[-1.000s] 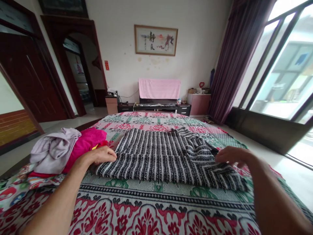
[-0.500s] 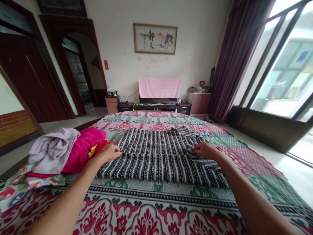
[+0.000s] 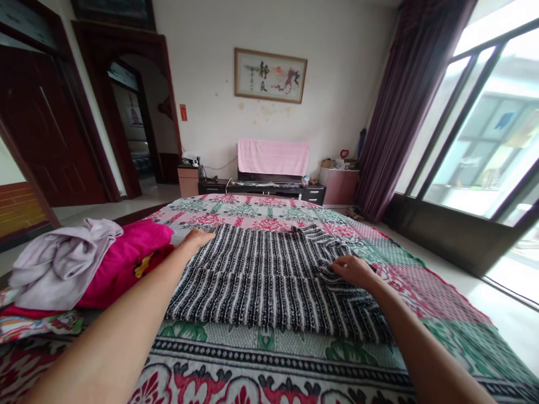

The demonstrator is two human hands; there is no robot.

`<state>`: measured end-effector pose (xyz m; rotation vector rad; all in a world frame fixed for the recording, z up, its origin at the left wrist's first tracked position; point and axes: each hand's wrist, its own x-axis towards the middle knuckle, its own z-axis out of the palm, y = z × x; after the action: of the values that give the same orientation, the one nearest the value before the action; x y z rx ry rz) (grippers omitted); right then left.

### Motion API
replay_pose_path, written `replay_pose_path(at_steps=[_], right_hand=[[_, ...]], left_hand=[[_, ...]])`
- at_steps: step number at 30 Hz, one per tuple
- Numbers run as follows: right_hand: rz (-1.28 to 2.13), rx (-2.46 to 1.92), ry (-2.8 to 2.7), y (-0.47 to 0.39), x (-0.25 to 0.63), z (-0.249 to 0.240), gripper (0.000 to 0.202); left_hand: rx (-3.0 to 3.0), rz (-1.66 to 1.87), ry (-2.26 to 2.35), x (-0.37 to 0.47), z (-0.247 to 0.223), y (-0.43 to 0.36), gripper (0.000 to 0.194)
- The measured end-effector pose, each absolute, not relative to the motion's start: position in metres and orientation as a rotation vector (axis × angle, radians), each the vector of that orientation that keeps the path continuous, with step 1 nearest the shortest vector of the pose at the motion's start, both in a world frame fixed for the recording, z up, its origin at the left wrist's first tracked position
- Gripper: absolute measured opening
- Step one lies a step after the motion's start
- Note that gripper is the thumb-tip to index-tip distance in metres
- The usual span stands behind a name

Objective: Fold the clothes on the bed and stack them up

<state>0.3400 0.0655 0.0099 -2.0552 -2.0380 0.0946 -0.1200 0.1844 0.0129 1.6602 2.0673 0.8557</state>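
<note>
A black-and-white striped knit sweater (image 3: 256, 275) lies spread on the patterned bedspread (image 3: 252, 356), with a crease running across its middle. My left hand (image 3: 200, 238) is at its far left corner, the fingers pressed together on the edge of the knit. On the right side, my right hand (image 3: 352, 270) pinches bunched cloth near the sleeve part. The fingertips of both hands are partly hidden against the fabric.
At the left lies a pile of clothes: a pale lilac garment (image 3: 63, 264) and a bright pink one (image 3: 130, 249). Beyond the bed's far edge stands a low black cabinet (image 3: 314, 193) with a pink cloth (image 3: 273, 157) above it. A purple curtain (image 3: 404, 112) hangs at the right.
My left hand has moved away from me, from the sweater's left side near the crease up to its far left corner. The right hand stays at the bunched right side. The view has shifted slightly.
</note>
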Motion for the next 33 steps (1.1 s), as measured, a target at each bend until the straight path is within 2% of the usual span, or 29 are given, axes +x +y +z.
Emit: replay_pose_path(at_steps=[4,7,12,18,20,25,30,33], right_hand=[[0.130,-2.055,-2.026,0.067,0.342,0.008,0.027],[0.138,-2.061,-2.024,0.068,0.342,0.009,0.025],[0.132,-2.032,-2.049,0.068,0.342,0.010,0.024],[0.124,-2.029,-2.082,0.068,0.342,0.010,0.025],[0.128,-2.028,-2.081,0.068,0.342,0.010,0.024],[0.135,-2.036,-2.068,0.066,0.339,0.014,0.023],[0.126,-2.044,-2.056,0.064,0.337,0.015,0.021],[0.106,-2.042,-2.060,0.066,0.338,0.014,0.022]], left_hand=[[1.716,0.896,2.007,-0.108,0.016,0.172,0.030],[2.034,0.882,1.801,-0.107,0.026,0.154,0.034],[2.328,0.301,1.522,-0.109,0.038,0.125,0.034],[2.448,0.243,1.485,-0.093,0.042,0.106,0.070],[2.555,0.210,1.396,-0.086,0.040,0.103,0.066],[2.594,0.307,1.483,-0.080,0.026,0.108,0.036],[2.432,0.749,1.714,-0.093,0.023,0.114,0.038],[2.473,0.716,1.763,-0.096,0.026,0.112,0.040]])
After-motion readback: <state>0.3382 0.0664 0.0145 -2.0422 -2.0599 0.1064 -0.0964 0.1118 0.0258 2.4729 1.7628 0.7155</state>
